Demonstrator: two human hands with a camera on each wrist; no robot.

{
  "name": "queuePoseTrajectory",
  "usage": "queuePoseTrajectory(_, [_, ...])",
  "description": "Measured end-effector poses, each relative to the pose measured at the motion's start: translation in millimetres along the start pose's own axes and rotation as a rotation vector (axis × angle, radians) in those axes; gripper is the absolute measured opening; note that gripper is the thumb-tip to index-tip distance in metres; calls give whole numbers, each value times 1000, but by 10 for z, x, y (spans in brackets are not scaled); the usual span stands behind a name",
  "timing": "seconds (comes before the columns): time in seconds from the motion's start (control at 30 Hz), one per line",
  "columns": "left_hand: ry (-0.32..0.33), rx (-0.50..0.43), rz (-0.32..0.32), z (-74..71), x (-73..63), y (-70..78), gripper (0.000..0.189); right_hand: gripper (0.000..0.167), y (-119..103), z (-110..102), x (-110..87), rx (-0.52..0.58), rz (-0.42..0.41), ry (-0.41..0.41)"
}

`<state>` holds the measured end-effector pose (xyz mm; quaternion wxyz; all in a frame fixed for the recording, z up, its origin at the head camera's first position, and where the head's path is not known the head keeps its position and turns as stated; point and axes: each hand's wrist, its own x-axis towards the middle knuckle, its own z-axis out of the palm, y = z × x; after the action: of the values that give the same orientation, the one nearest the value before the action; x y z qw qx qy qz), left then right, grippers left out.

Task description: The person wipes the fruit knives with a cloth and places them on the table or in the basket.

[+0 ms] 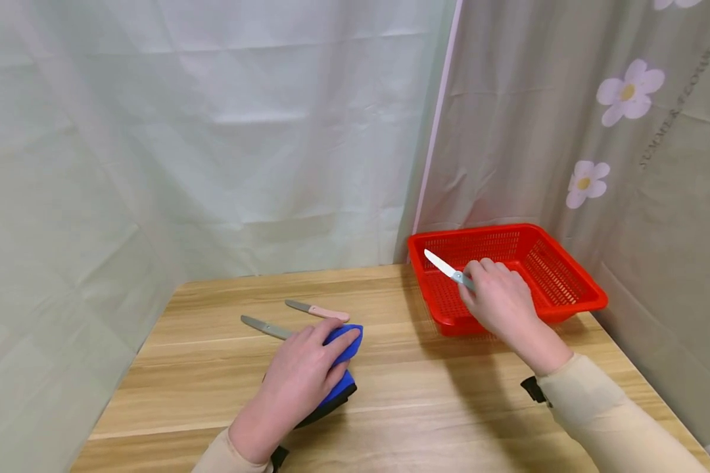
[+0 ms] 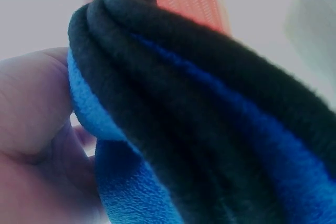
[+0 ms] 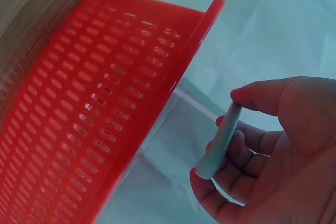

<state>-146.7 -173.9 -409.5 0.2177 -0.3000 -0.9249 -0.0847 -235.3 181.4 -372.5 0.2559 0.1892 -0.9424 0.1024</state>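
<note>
My right hand (image 1: 503, 295) grips a table knife (image 1: 440, 264) by its pale blue-green handle, with the bright blade pointing up and left. It is above the near part of a red plastic basket (image 1: 574, 307). In the right wrist view, thumb and fingers pinch the knife's handle (image 3: 218, 145) beside the basket's perforated side. My left hand (image 1: 296, 374) holds a folded blue cloth (image 1: 352, 341) with a black border, low over the table. Behind that hand lie a pink-handled knife (image 1: 329, 313) and a grey-green knife (image 1: 265, 326), whose far end the hand hides.
The wooden table (image 1: 402, 407) carries everything. Its back edge meets a pale curtain (image 1: 272, 131), and a flower-printed curtain (image 1: 520, 131) hangs behind and to the right of the basket.
</note>
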Motion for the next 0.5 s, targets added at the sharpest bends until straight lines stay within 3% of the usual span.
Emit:
queuePoseTrajectory(0.3, [-26, -2, -8, -19, -23, 36, 51, 17, 25, 110, 209, 4, 105, -124])
queuePoseTrajectory(0.5, [-31, 2, -2, -16, -42, 29, 49, 23, 38, 218, 325, -23, 123, -171])
